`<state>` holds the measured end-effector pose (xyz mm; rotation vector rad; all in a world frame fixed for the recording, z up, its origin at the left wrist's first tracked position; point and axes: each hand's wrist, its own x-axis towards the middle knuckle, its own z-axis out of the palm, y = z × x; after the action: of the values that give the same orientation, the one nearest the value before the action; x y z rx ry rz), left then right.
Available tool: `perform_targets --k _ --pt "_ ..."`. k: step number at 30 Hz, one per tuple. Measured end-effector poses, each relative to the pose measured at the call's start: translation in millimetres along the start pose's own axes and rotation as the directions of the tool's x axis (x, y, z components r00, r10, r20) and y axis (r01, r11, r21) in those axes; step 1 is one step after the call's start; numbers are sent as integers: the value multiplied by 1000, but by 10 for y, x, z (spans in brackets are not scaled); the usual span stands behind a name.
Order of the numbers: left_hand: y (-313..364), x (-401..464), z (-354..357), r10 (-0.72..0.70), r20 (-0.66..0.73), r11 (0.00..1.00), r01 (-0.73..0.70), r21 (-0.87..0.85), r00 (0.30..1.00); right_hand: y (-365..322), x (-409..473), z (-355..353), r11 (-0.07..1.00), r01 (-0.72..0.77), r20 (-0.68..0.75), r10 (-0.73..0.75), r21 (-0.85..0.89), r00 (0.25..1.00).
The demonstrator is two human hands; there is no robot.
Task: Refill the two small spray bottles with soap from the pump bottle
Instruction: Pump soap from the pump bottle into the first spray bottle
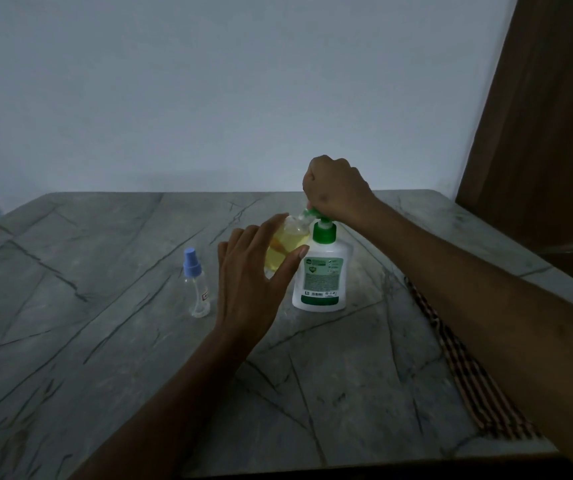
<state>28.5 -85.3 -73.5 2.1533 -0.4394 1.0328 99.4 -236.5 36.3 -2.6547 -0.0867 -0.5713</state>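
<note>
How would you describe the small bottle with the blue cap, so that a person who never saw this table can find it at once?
Start at the white pump bottle with the green pump, standing mid-table on the grey stone table. Left of it, past the left hand, the small spray bottle stands alone and upright. Its blue cap and clear, empty-looking body set it apart from the yellow-filled bottle that hand holds.

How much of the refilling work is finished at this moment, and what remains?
Done: nothing looks complete yet. In hand: the left hand holds a small bottle of yellow soap under the green nozzle, while the right hand presses the pump bottle; this bottle already looks largely full. Left: the spray bottle with the blue cap stands capped and looks empty on the table.
</note>
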Motion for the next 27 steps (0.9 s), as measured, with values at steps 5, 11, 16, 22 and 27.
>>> perform_targets --k 5,11,16,22,27 --pt "-11 -1 20 -12 12 1000 12 -7 1000 2 11 -17 999 5 30 -3 -53 1000" --pt "-26 3 30 -4 10 1000 4 1 1000 10 18 10 999 7 13 -6 -50 1000" --pt "-25 -9 22 -4 10 1000 4 -9 1000 -1 24 10 995 18 48 -13 -95 999" --pt "-15 -1 14 -14 3 1000 14 -28 1000 3 80 5 999 14 63 -11 -40 998" --pt "-28 -16 22 -2 1 1000 2 -16 1000 32 71 42 1000 7 82 -5 -28 997"
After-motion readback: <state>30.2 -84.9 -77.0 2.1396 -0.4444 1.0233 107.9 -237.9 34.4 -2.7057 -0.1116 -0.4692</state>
